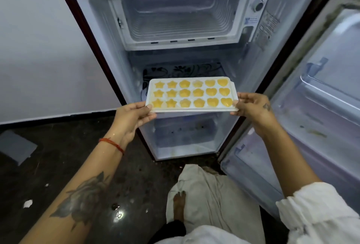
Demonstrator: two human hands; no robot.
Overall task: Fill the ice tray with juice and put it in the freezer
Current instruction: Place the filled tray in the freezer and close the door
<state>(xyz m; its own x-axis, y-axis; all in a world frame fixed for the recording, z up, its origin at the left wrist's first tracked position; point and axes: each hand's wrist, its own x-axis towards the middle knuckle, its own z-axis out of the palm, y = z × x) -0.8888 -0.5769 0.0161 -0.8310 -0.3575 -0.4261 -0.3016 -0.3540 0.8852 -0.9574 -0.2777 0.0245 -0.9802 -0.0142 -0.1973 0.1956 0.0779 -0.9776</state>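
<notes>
A white ice tray point(191, 109) is held level in front of an open fridge. Its star, flower and heart moulds are full of orange juice point(184, 93). My left hand point(134, 116) grips the tray's left end and my right hand point(253, 107) grips its right end. The freezer compartment point(179, 19) sits open at the top of the fridge, above the tray, with nothing visible inside it.
The fridge door point(319, 95) stands open on the right, its shelves near my right arm. Below the freezer is a patterned glass shelf point(183, 70) and a lower drawer point(185, 132). My bare foot point(179, 204) stands on the dark floor. A white wall point(39, 49) is on the left.
</notes>
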